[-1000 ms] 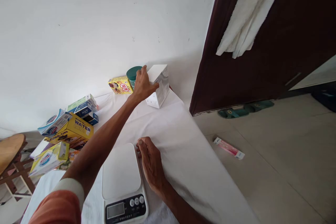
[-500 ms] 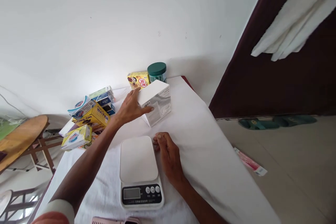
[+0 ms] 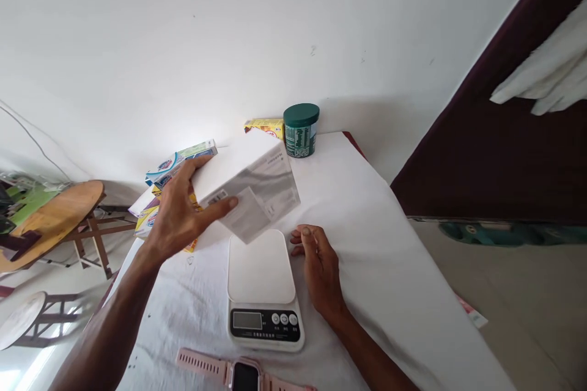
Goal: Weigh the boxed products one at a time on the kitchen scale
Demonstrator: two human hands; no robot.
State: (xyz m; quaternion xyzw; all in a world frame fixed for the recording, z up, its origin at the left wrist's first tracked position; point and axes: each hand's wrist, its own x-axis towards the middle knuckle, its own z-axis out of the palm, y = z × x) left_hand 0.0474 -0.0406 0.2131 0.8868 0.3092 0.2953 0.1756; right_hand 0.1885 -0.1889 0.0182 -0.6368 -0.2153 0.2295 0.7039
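Note:
My left hand grips a white box by its left end, thumb on the near printed face and fingers over the top. The box hangs tilted above the table, its lower corner over the back edge of a white kitchen scale. The scale's display looks blank. Just right of the scale's plate, my right hand rests on the white cloth with its fingers curled in; whether anything is inside them is hidden.
A green-lidded tub and a yellow box stand against the wall. Several soap boxes are stacked at the left, partly behind my left hand. A pink watch lies at the near edge.
The white box has been lifted off the cloth and brought nearer and to the left in my left hand. My right hand stays beside the scale. The view has shifted, showing more of the watch.

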